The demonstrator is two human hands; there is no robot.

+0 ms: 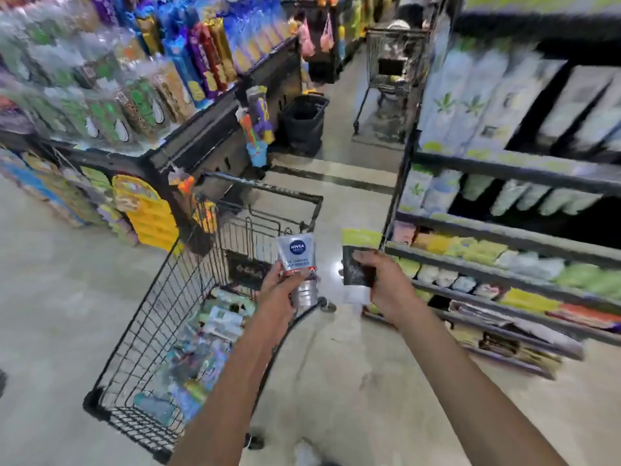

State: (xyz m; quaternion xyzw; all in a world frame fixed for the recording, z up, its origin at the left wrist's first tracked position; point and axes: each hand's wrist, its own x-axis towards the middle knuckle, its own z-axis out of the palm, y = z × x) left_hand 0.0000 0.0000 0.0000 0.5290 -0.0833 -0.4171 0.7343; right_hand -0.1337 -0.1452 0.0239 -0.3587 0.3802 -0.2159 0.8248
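Both bare forearms [235,375] reach forward side by side, left grip [280,284] curled round a white tube [297,253], right grip [383,284] clasping a dark tube [358,269].

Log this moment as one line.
left hand: grips Nivea tube | right hand: grips dark tube | cart: in front, loaded | shelves: right side

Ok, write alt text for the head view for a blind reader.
In a shop aisle, a person's left hand grips a white Nivea Men tube and the right hand grips a dark tube with a green end, by a wire shopping cart with goods inside. Stocked shelves line both sides.
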